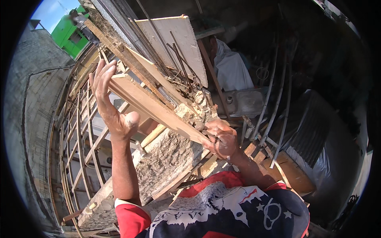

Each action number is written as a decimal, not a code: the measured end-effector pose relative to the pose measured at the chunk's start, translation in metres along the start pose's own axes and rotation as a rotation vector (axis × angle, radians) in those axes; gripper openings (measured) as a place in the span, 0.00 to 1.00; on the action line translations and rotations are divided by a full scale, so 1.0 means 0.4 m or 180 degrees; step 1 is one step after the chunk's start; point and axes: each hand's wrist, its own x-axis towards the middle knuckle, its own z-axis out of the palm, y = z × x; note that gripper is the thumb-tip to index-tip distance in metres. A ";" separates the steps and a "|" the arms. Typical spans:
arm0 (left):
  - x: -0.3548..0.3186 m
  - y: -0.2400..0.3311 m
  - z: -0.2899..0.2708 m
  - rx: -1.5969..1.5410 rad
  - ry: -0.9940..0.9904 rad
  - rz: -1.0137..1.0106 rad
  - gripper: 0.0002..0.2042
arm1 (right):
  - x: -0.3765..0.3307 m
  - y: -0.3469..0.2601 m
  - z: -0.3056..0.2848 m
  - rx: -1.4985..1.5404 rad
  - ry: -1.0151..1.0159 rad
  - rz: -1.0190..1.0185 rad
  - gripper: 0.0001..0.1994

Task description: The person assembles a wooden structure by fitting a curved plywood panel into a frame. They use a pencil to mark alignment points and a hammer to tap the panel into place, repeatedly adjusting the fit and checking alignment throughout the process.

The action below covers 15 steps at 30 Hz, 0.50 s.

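Note:
A long, pale wooden board (158, 111) slants from the upper left toward my body. My right hand (222, 139) is closed at its near end, fingers curled around the edge. A small dark thing shows by those fingers, too unclear to name. My left hand (111, 99) is raised beside the board's far end, fingers stretched upward and thumb apart, holding nothing. Whether its fingers touch the board I cannot tell. Below the board, a hammer (153, 136) with a light wooden handle lies on the rough concrete wall top (168, 158).
Rusty rebar (180, 63) sticks up from broken concrete beyond the board, near an upright pale panel (178, 43). A wooden lattice (85, 146) spans the lower ground at left. A metal sink (248, 102) and corrugated sheet (305, 127) are at right. Another person (81, 23) stands far off.

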 end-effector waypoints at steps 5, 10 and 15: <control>0.040 -0.017 0.012 0.0587 -0.0576 -0.0244 0.33 | -0.020 0.095 -0.021 0.0530 0.0185 0.1126 0.12; 0.137 0.032 0.053 0.1332 -0.0930 -0.1418 0.26 | -0.048 0.208 -0.136 -0.0176 0.0750 0.1101 0.13; 0.211 0.033 0.170 0.1702 -0.1543 -0.1139 0.25 | -0.130 0.269 -0.224 0.0913 0.0734 0.2220 0.11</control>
